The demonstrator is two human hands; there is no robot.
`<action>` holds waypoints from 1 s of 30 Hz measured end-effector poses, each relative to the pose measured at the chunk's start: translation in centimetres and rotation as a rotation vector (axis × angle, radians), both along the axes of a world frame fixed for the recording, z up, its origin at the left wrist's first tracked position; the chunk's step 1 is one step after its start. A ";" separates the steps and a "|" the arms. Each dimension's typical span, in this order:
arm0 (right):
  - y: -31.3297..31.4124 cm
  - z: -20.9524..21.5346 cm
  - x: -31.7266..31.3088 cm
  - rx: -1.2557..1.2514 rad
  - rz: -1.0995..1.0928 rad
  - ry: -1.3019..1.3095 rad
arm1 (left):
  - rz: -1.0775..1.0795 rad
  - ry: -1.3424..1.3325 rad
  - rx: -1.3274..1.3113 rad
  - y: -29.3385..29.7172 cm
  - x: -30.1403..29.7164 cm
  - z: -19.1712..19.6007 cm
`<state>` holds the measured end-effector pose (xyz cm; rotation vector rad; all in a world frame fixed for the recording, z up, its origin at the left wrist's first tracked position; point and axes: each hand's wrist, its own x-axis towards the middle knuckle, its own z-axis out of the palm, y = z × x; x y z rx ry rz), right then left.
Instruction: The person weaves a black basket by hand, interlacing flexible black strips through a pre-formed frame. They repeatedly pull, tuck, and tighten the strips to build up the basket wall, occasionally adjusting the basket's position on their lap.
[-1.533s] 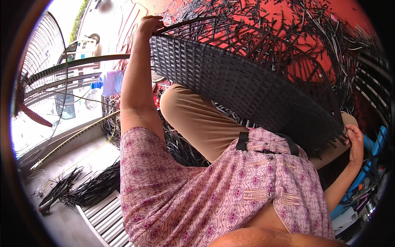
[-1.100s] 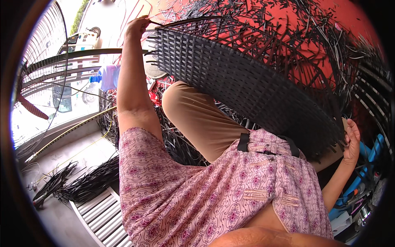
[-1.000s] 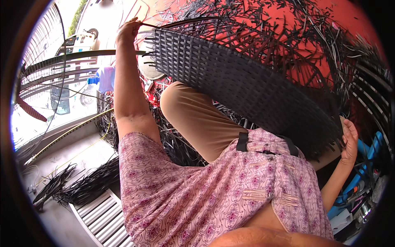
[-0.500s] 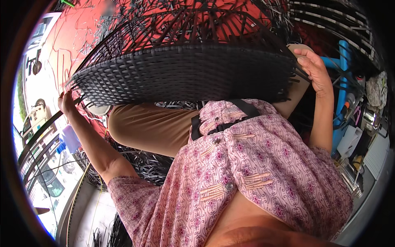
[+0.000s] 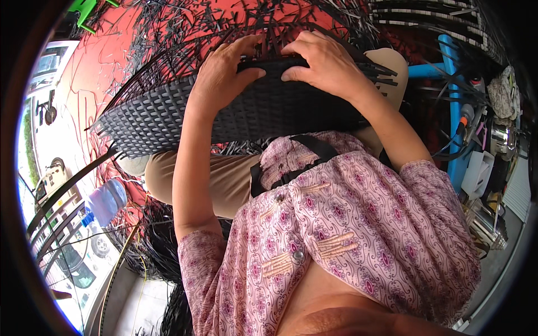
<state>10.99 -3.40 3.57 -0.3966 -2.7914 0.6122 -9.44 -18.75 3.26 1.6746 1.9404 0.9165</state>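
Observation:
Across my lap lies a black wicker panel [image 5: 148, 115], tightly woven, with loose strand ends at both sides. Open dark ribs [image 5: 174, 56] spread from its far edge. At the middle of that edge, my left hand [image 5: 221, 73] grips the weave, thumb on the near face and fingers bent over toward the ribs. My right hand [image 5: 325, 64] holds the same edge a little to the right in the same way, its thumb pointing at the left one. Some fingertips are hidden among the ribs.
Cut black strips litter the red floor [image 5: 115, 36]; a heap of black strands [image 5: 159, 224] lies by my left leg. To the right stand a blue pipe frame [image 5: 448, 61] and a metal container [image 5: 501, 140]. A clear bottle [image 5: 109, 201] and a green plastic piece [image 5: 84, 11] are at left.
Both hands have left the panel's two ends and come together at the middle of its far edge. The panel stays across my lap, slightly shifted.

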 end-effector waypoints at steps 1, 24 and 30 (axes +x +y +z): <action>0.0 0.1 -0.3 -0.028 -0.013 -0.034 | 0.008 -0.012 -0.075 0.1 0.2 0.5; 2.5 0.9 -3.3 -0.514 -0.012 -0.332 | -0.052 -0.271 -0.209 1.9 -0.5 -0.5; 1.5 -0.5 -2.6 -0.405 -0.070 -0.201 | -0.040 -0.271 -0.123 1.2 0.3 -0.4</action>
